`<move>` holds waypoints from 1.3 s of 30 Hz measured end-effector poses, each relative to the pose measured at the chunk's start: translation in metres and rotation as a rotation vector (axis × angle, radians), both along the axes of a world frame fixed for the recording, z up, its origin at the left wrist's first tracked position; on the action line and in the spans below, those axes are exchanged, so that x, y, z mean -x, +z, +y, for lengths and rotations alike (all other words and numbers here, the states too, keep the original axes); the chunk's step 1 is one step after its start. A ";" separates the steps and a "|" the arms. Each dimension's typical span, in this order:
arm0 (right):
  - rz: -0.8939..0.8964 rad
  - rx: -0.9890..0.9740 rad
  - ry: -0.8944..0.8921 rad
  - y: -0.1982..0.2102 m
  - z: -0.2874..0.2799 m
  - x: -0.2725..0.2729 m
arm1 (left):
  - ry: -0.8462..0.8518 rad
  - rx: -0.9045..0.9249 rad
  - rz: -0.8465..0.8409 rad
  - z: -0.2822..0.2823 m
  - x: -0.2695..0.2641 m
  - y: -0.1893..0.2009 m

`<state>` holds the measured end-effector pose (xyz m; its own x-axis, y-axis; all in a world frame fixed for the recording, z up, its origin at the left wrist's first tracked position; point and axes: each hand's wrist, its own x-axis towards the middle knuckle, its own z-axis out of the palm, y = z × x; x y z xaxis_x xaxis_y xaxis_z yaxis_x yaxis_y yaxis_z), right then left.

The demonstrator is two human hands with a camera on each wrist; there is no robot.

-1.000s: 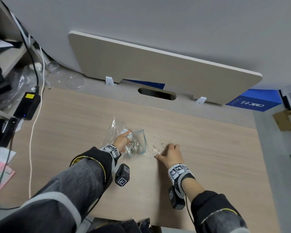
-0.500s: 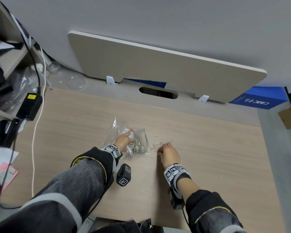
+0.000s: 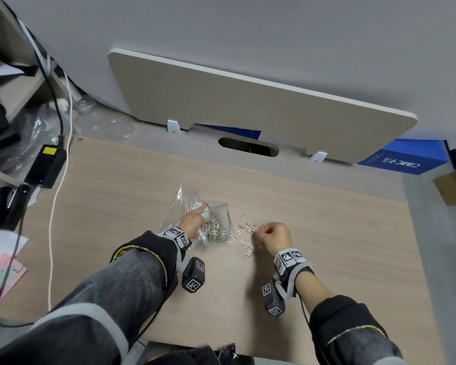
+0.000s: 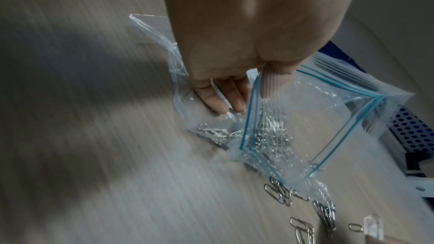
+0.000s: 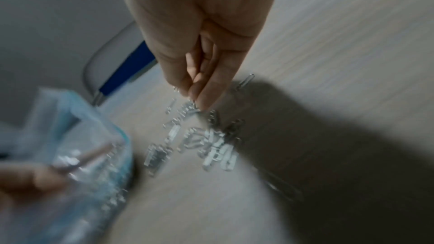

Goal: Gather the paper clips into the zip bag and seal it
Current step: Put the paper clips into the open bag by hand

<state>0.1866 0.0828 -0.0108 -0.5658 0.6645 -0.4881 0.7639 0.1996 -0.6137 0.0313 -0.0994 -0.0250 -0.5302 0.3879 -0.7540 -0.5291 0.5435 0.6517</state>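
A clear zip bag [image 3: 223,219] with a blue zip line lies on the wooden desk [image 3: 327,219], its mouth facing right. My left hand [image 3: 194,222] holds the mouth open: the thumb [image 4: 270,84] is inside the rim and the fingers [image 4: 223,99] press the bag's outside. A heap of silver paper clips [image 4: 270,133] sits inside the bag [image 4: 328,118]. Just right of the bag, several loose paper clips [image 3: 248,234] lie scattered. My right hand [image 3: 273,234] hovers over them, its fingertips [image 5: 199,96] pinched together on clips at the pile's [image 5: 206,142] far edge; this view is blurred.
A second, crumpled clear bag [image 3: 182,204] lies behind my left hand. A black power adapter [image 3: 46,165] with cables sits at the desk's left edge. A beige divider panel [image 3: 248,101] and a cable slot [image 3: 248,146] run along the back.
My right hand has shifted slightly right along the loose clips, fingers still bunched. The left hand keeps holding the bag mouth open in the same spot.
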 end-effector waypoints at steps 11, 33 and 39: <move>0.253 0.280 0.073 0.046 -0.050 0.050 | -0.005 -0.042 0.001 -0.001 -0.001 0.006; -0.350 0.393 0.294 0.006 -0.027 -0.047 | -0.048 -0.013 0.084 -0.001 -0.004 0.006; -0.153 0.230 0.243 -0.008 -0.028 -0.031 | -0.018 -0.033 0.063 -0.003 -0.007 0.007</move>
